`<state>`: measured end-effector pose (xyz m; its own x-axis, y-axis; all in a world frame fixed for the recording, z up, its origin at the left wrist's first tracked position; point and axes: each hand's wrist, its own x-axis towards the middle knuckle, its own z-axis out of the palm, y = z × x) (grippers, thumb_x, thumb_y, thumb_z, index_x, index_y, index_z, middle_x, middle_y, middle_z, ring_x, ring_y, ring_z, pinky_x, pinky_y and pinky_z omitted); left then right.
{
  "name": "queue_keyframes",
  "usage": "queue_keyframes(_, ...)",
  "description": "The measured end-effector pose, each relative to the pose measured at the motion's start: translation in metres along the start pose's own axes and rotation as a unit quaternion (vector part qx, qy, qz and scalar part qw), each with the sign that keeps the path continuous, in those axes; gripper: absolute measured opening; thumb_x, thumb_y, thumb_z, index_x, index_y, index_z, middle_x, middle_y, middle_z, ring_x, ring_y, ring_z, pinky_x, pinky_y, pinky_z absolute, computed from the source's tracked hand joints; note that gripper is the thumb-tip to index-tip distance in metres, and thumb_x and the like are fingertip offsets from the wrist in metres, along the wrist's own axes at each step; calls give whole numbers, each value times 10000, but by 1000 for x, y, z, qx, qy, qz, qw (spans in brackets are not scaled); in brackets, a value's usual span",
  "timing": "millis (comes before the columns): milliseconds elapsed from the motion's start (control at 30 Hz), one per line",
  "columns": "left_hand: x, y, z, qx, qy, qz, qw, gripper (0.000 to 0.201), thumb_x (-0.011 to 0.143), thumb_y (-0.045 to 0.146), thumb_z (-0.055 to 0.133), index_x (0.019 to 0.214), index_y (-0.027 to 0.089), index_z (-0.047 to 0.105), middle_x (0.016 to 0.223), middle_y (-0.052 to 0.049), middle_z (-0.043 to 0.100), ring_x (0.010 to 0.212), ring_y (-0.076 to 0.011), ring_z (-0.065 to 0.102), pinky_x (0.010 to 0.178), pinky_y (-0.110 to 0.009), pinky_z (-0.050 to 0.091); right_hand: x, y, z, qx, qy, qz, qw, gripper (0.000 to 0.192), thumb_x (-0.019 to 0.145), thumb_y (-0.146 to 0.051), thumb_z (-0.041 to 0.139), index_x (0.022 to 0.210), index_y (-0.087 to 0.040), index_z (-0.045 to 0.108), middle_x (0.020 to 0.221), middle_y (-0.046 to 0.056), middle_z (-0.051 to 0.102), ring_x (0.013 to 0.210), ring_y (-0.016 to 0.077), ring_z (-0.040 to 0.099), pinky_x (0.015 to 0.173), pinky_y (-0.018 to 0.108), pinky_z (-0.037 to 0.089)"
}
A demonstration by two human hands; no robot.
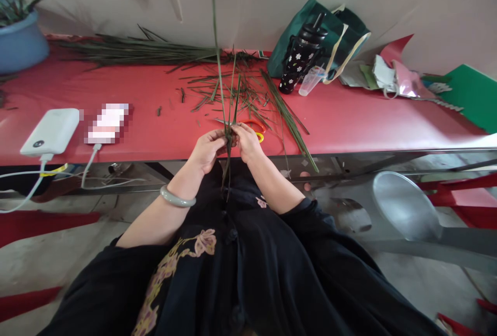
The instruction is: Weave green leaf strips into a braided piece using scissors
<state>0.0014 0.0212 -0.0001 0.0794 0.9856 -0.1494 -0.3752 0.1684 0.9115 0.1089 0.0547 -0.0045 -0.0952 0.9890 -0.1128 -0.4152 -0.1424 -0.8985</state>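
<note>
Several long green leaf strips (219, 67) rise from between my two hands, and their lower ends hang down in front of my dark top. My left hand (205, 150) pinches the strips from the left, its thumb and fingers closed where they cross. From the other side my right hand (246, 142) grips the same strips with its fingertips. The crossing itself is partly covered by my fingers. Just behind my hands lies a pair of scissors with orange and yellow handles (259, 136), partly hidden by my right hand.
On the red table (155, 85) lie a leaf bundle (128, 51), cut scraps (240, 92) and loose strips (289, 118). A black tumbler (301, 56), plastic cup (310, 81) and green bag (285, 35) stand right. At left are a power bank (52, 131), phone (108, 123) and blue pot (23, 41).
</note>
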Motion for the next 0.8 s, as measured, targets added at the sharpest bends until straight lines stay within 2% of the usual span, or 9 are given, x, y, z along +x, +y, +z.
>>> queue_keyframes(267,1,-2,-3,-9,-4,0,1000,207,607,203,668,804,151,628,754,-40,663,677,-122,622,627,-230,461,2,4,0,7,-6,1,1000,129,687,-262,584,663,-177,489,557,-52,514,475,50,437,440,189,328)
queue_keyframes(533,0,-1,-1,-23,15,-15,1000,155,600,134,631,754,128,623,704,-49,651,649,-130,620,621,-243,464,-1,2,0,-10,-4,15,1000,140,683,-297,579,695,-181,503,613,-39,552,485,54,453,436,189,334)
queue_keyframes(800,3,-3,-6,-5,-9,-24,1000,227,630,171,621,854,137,628,770,-57,661,647,-117,616,609,-230,462,5,5,1,-12,-10,28,999,190,676,-327,601,686,-184,476,567,-57,508,455,46,420,417,181,327)
